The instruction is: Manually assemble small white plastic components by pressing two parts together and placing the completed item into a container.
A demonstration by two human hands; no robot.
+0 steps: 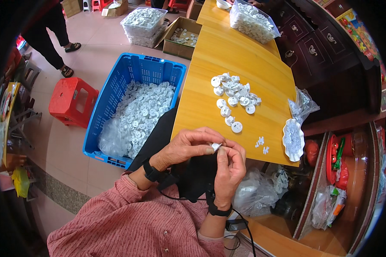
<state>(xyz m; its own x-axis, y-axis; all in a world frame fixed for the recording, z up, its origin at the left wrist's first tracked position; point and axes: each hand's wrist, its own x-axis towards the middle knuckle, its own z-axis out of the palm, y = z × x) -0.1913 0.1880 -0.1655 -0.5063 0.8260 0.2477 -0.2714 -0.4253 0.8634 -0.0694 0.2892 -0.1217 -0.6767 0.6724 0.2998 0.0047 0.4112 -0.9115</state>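
Note:
Between my fingertips is a small white plastic part (215, 146), mostly hidden by the fingers. My left hand (186, 144) pinches it from the left, and my right hand (230, 162) closes on it from the right, thumb up. Both hands are just off the near edge of the yellow wooden table (227, 55). On the tabletop beyond them lies a loose pile of round white plastic parts (233, 92). Several tiny white pieces (261, 143) lie right of the hands. A scalloped white dish (293, 141) at the right edge holds many more tiny pieces.
A blue crate (88, 141) full of round white parts stands on the floor at left, beside a red stool (70, 100). A clear tub (255, 25) of parts is at the table's far end. An open cardboard box (180, 47) sits behind the crate. A person (51, 32) stands far left.

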